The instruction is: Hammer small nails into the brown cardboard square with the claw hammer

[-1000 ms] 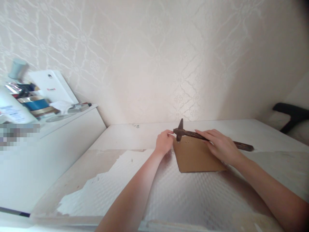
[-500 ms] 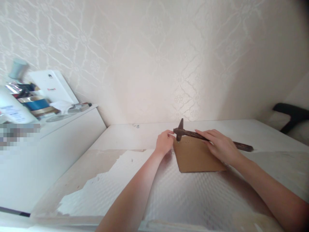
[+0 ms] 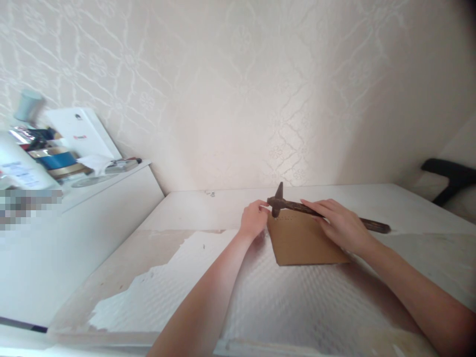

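A hammer (image 3: 293, 206) with a dark metal head and a worn wooden handle is gripped mid-handle by my right hand (image 3: 340, 223). Its head is over the top left corner of a brown cardboard piece (image 3: 308, 243), which has rows of small dark marks along its upper edge. At that corner, my left hand (image 3: 256, 218) has its fingers closed in a pinch beside the hammer head. Whatever lies between those fingertips is hidden. The cardboard rests on a table (image 3: 186, 208) partly covered by a patterned, silvery-white sheet (image 3: 159, 282).
Several small metal bits (image 3: 211, 194) lie near the wall, and one small nail-like piece (image 3: 204, 246) is on the sheet. Left stands a white cabinet (image 3: 107, 213) bearing a white box (image 3: 84, 131), blue tape (image 3: 57, 159) and a bottle (image 3: 20, 163). A black chair part (image 3: 448, 173) is at right.
Almost nothing differs. Both hands, the hammer and the cardboard keep nearly the same positions.
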Demonstrator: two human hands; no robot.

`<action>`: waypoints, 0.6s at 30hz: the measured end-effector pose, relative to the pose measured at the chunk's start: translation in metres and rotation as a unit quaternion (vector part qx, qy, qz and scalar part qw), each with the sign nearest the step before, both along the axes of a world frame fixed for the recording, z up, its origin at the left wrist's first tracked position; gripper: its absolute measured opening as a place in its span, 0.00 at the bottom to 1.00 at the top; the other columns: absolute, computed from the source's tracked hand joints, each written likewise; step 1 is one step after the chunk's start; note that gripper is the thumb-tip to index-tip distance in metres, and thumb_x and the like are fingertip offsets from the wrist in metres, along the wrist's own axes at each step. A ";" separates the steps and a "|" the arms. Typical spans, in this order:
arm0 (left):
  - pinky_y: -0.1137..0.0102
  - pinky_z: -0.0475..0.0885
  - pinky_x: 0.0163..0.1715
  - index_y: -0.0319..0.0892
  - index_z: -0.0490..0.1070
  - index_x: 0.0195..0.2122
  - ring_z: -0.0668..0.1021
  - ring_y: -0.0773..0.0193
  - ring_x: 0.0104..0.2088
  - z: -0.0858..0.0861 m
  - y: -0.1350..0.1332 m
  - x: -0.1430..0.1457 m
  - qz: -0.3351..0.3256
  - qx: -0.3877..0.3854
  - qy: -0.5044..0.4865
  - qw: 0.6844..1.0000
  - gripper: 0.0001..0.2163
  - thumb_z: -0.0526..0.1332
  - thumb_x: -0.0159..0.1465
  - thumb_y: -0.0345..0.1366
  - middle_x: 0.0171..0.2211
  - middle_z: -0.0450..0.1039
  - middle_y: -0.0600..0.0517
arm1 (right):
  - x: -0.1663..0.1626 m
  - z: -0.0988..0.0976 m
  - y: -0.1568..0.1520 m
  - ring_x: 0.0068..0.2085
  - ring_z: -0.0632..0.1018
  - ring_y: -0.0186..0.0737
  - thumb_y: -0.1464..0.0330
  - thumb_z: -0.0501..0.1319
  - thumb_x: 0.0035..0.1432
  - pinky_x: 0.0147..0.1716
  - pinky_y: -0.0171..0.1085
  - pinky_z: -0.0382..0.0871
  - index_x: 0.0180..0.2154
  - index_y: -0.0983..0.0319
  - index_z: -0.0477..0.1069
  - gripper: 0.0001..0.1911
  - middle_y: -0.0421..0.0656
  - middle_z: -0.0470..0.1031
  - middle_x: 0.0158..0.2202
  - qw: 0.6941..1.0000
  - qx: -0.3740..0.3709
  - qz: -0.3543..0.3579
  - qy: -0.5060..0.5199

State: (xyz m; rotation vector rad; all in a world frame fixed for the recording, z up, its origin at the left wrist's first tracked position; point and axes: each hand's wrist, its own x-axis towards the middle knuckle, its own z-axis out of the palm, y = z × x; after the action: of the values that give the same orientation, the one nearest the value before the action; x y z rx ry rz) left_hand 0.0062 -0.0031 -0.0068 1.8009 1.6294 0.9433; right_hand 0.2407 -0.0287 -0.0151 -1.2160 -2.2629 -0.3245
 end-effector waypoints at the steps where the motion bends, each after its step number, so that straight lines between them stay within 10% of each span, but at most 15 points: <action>1: 0.67 0.67 0.47 0.41 0.76 0.41 0.77 0.59 0.45 0.000 0.000 0.000 0.001 0.000 0.001 1.000 0.15 0.53 0.58 0.28 0.40 0.78 0.48 | 0.000 0.000 0.000 0.44 0.74 0.45 0.74 0.48 0.60 0.41 0.44 0.71 0.59 0.57 0.63 0.26 0.45 0.76 0.44 1.000 -0.003 0.002 0.001; 18: 0.69 0.67 0.48 0.40 0.76 0.42 0.77 0.60 0.45 0.000 0.001 -0.001 -0.003 0.001 0.007 1.000 0.16 0.52 0.59 0.27 0.41 0.78 0.48 | 0.000 -0.001 0.001 0.45 0.73 0.45 0.75 0.48 0.60 0.42 0.44 0.70 0.57 0.60 0.65 0.24 0.45 0.76 0.44 1.000 -0.017 0.008 0.012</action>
State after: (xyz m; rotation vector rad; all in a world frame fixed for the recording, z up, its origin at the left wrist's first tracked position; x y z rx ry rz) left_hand 0.0056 -0.0022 -0.0073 1.8160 1.6306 0.9324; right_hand 0.2408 -0.0276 -0.0160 -1.2125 -2.2653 -0.2648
